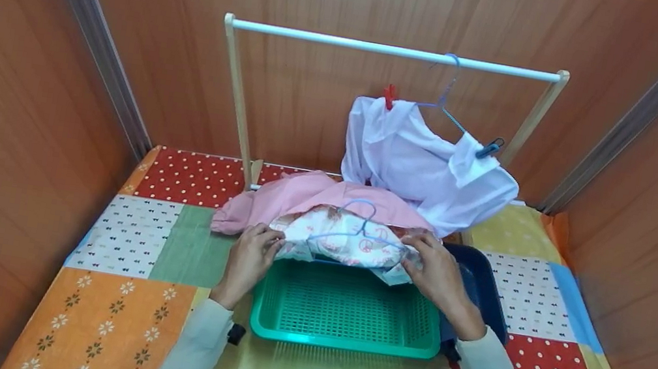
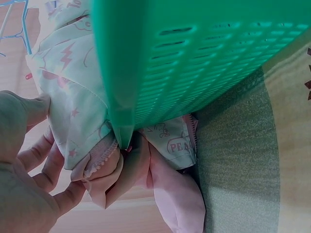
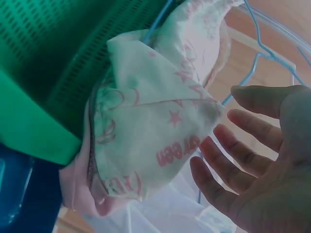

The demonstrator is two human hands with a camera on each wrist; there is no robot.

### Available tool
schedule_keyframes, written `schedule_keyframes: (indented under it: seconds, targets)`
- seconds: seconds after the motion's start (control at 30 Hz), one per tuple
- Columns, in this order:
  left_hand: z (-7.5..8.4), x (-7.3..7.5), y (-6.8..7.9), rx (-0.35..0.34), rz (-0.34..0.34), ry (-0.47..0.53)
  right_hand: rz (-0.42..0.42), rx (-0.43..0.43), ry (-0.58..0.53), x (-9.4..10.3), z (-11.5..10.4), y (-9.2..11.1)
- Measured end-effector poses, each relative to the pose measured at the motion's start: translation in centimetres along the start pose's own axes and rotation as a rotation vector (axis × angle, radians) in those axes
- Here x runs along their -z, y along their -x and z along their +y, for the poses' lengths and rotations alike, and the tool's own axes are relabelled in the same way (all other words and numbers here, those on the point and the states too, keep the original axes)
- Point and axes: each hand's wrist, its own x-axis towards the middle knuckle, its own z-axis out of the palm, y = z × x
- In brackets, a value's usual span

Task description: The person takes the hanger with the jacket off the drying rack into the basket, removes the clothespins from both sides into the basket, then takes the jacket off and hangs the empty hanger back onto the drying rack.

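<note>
A pink zip jacket point(image 1: 300, 196) with a white, pink-printed lining point(image 1: 335, 231) lies over the back of a green basket point(image 1: 343, 345). A blue wire hanger point(image 1: 366, 227) lies on the lining, hook toward the rack. My left hand point(image 1: 251, 258) pinches the jacket's left edge; in the left wrist view, thumb and fingertips meet the printed cloth point(image 2: 73, 82). My right hand point(image 1: 439, 281) is at the opposite corner near the hanger's end. Seen from the right wrist, its fingers point(image 3: 238, 150) are loosely extended, tips right at the printed corner point(image 3: 180, 131).
Behind stands a rack with a white rail point(image 1: 338, 41). From it hangs a white garment point(image 1: 413, 152) on a hanger, held by a red clip point(image 1: 389, 96) and a dark clip point(image 1: 490, 148). A dark blue tray point(image 1: 487, 289) sits right of the basket. Wooden panels point(image 1: 14, 128) enclose the sides.
</note>
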Motion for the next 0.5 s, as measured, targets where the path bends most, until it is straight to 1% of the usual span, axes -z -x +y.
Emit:
schedule_keyframes:
  seconds: [0.23,0.37,0.5]
  targets:
    - [0.12,0.23,-0.06,0.000,-0.013,-0.032,-0.011,0.039,0.024,-0.58,-0.07,-0.60]
    - [0.13,0.30,-0.08,0.014,-0.026,-0.024,-0.035,0.035,0.042,-0.71,-0.18,-0.86]
    - [0.07,0.23,-0.05,0.014,-0.027,-0.026,-0.048,0.028,0.055,-0.84,-0.08,-0.87]
